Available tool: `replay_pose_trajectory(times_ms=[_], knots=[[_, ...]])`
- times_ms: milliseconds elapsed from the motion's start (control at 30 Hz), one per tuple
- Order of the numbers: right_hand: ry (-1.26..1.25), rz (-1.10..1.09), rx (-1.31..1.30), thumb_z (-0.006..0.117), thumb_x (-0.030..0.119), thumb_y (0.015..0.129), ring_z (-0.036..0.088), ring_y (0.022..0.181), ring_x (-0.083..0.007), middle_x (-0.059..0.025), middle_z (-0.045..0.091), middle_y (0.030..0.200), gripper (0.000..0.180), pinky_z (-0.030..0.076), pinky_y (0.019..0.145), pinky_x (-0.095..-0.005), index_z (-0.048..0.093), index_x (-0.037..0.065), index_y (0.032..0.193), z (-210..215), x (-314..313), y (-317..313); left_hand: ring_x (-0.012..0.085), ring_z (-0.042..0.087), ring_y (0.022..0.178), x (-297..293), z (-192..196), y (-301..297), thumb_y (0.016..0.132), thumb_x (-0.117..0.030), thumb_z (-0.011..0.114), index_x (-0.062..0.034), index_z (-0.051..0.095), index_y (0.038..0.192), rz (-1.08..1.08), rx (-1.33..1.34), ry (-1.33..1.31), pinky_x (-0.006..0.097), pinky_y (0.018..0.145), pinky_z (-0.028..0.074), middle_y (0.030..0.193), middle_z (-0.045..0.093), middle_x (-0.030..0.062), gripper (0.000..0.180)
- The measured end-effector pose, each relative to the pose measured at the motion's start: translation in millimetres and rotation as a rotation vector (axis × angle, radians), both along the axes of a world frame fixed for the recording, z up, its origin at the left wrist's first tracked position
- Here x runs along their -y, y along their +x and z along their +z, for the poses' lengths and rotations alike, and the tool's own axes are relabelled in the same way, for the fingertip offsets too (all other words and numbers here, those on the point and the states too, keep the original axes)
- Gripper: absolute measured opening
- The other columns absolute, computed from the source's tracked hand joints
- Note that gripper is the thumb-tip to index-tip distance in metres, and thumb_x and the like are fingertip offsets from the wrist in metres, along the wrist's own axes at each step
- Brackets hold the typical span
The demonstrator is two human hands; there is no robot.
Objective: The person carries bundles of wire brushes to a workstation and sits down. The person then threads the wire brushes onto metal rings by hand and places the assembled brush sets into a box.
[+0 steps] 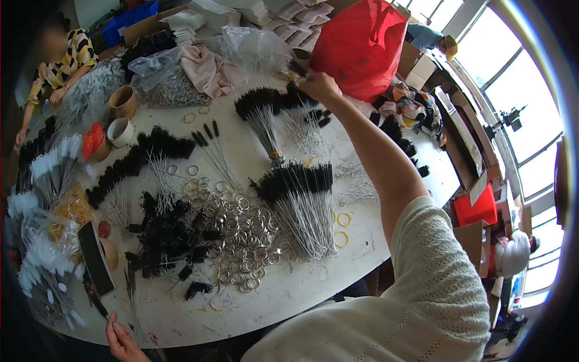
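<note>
My right hand (pixel 321 88) is stretched far across the table beside a big red bag (pixel 362 51). Its fingers curl at a dark bristly thing (pixel 296 68), too small to make out. At the lower left, my left hand (pixel 123 342) has its fingertips together on the end of a dark curved handle (pixel 96 301). Under my right arm lies a bundle of black wire brushes (pixel 298 211), with another banded bundle (pixel 264 123) behind it. Metal rings (pixel 244 235) are heaped in the middle, beside a pile of short black brush heads (pixel 166 232).
White-tipped brushes (pixel 51 172), yellow bands (pixel 71 214), a dark upright block (pixel 95 259) and cups (pixel 120 131) crowd the left side. Plastic bags (pixel 256 48) and a pink cloth (pixel 208 71) lie behind. A person (pixel 63 57) sits far left. Boxes (pixel 473 241) stand right.
</note>
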State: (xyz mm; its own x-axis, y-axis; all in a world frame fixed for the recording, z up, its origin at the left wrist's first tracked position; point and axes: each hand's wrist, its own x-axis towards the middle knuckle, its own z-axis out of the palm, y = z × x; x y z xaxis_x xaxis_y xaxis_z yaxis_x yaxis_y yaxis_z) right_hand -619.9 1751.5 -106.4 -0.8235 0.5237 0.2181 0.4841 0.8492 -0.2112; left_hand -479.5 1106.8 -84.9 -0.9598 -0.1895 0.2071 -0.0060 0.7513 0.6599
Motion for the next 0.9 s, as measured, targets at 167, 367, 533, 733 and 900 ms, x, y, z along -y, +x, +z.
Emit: replay_pose_trajectory(times_ms=[167,367,533,733,900], knots=[[-0.191,-0.192,0.070,0.070,0.037,0.061,0.065,0.087,-0.0285,-0.0111,0.068,0.088,0.032,0.049,0.077,-0.0410,0.071,0.014,0.084,-21.8,-2.9,9.9,0.0227,0.060,0.081,-4.8,0.2,1.4,0.094,-0.035,0.050,0.0057,0.061,0.105,-0.010,0.133,-0.071,0.032,0.072,0.047,0.088,0.065,0.0144,0.044],[-0.138,-0.240,0.180,0.068,0.040,0.065,0.063,0.097,-0.0288,-0.0122,0.067,0.096,0.039,0.049,0.082,-0.0386,0.071,0.011,0.091,-17.6,1.2,8.5,0.0185,0.053,0.067,-8.0,-2.8,5.5,0.094,-0.035,0.051,0.0035,0.062,0.097,-0.039,0.136,-0.071,0.031,0.061,0.044,0.078,0.060,0.0095,0.040],[0.008,-0.024,-0.565,0.054,0.034,0.082,0.064,0.085,-0.0317,-0.0172,0.066,0.086,0.030,0.050,0.071,-0.0414,0.064,0.006,0.085,18.3,10.7,24.8,0.0102,0.048,0.063,1.4,-10.0,15.4,0.095,-0.020,0.050,0.0046,0.060,0.104,-0.030,0.150,0.180,0.024,0.054,0.038,0.079,0.055,0.0044,0.028],[-0.588,0.214,-0.779,0.047,0.023,0.089,0.052,0.048,-0.0178,-0.0052,0.054,0.062,0.024,0.043,0.045,-0.0331,0.060,0.002,0.090,65.8,43.4,95.8,-0.0001,0.024,0.049,-28.8,-18.4,36.9,0.096,-0.018,0.047,0.0030,0.061,0.097,-0.137,0.048,0.504,0.018,0.042,0.020,0.064,0.037,-0.0038,0.026],[-0.248,0.085,-0.018,0.053,0.030,0.082,0.065,0.071,-0.0312,-0.0146,0.066,0.077,0.020,0.053,0.067,-0.0425,0.069,0.019,0.086,1.7,74.9,178.9,0.0053,0.035,0.054,-46.1,-36.6,53.4,0.095,-0.015,0.047,0.0061,0.061,0.089,-0.301,-0.064,0.532,0.021,0.046,0.029,0.071,0.048,0.0009,0.026]])
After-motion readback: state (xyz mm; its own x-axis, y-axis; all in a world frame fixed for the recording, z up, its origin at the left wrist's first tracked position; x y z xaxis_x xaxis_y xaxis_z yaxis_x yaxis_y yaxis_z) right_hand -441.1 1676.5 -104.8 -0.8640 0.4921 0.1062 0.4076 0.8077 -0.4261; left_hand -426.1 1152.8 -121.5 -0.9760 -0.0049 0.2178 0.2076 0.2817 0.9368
